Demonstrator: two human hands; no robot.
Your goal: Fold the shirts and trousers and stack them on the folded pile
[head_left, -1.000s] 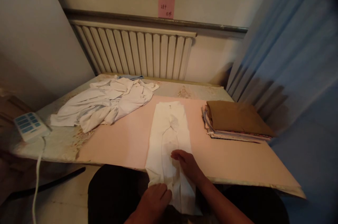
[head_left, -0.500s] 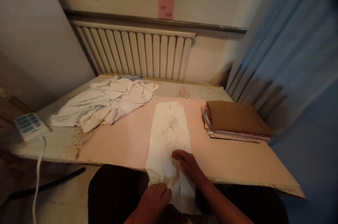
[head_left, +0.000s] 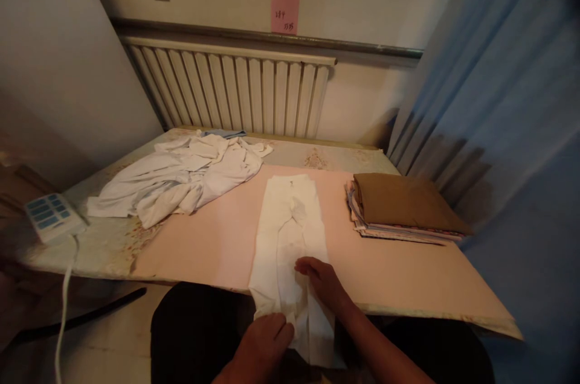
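White trousers (head_left: 290, 239) lie lengthwise on the pink board, the waistband away from me and the legs hanging over the table's near edge towards my lap. At the near left side of the legs, my left hand (head_left: 267, 336) is closed on the cloth, which bunches beside its fingers. Over the middle of the legs is my right hand (head_left: 319, 278), thumb side up, its fingers stretched out and together with nothing visible in them. Whether its lower edge presses on the cloth is hard to see. A small crumpled fold shows near the crotch.
The pink board (head_left: 212, 251) covers much of the table. A heap of white clothes (head_left: 190, 172) is at the left, near a power strip (head_left: 53, 215) with a white cord. A brown folder atop stacked papers (head_left: 408, 206) lies right. Behind are a radiator (head_left: 235, 88) and blue curtain (head_left: 489, 130).
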